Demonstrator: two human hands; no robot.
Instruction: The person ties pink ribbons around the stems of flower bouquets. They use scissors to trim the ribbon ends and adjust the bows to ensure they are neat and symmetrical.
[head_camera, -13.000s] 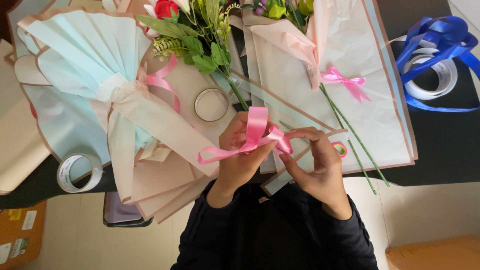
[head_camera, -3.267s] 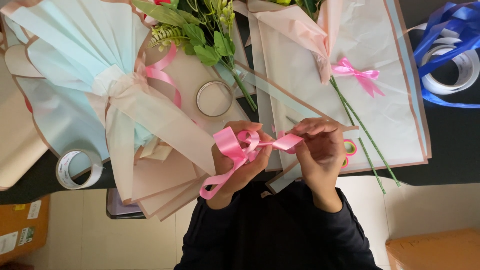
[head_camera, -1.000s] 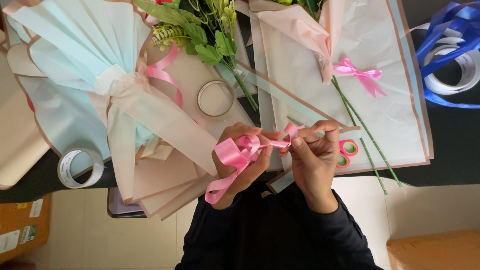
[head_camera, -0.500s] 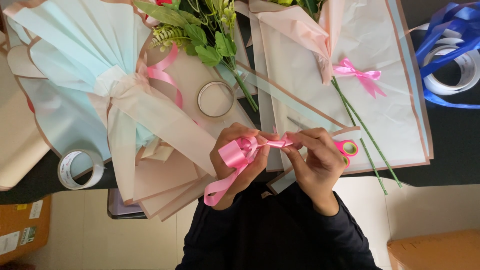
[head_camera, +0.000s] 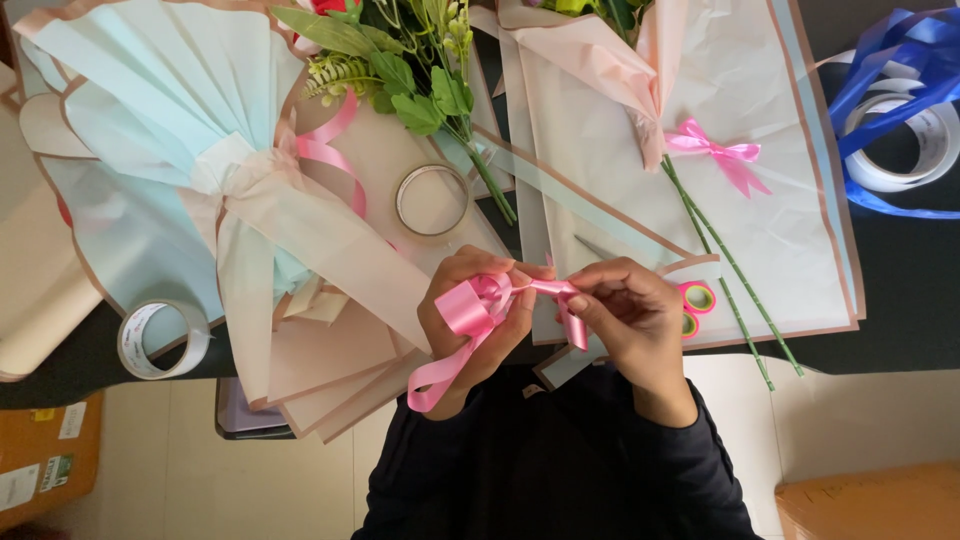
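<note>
My left hand (head_camera: 470, 310) pinches a looped pink ribbon (head_camera: 465, 315) in front of my chest, its long tail hanging down to the left. My right hand (head_camera: 630, 315) holds the ribbon's other end, pulled out short to the right. Both hands hover over the near edge of a dark table (head_camera: 900, 300). Just right of my right hand lies a pair of pink-handled scissors (head_camera: 695, 300), mostly hidden beneath wrapping paper.
A wrapped bouquet in pale blue and beige paper (head_camera: 200, 180) lies at left. Green stems and leaves (head_camera: 420, 70) sit at the top. A pink-wrapped bouquet with a pink bow (head_camera: 720, 155) lies at right. Tape rolls (head_camera: 160, 340) (head_camera: 432, 200) and blue ribbon (head_camera: 900, 70) lie around.
The ribbon went from a loose strand to a gathered loop in my left hand. My right hand has drawn the short end tighter and closer to the loop.
</note>
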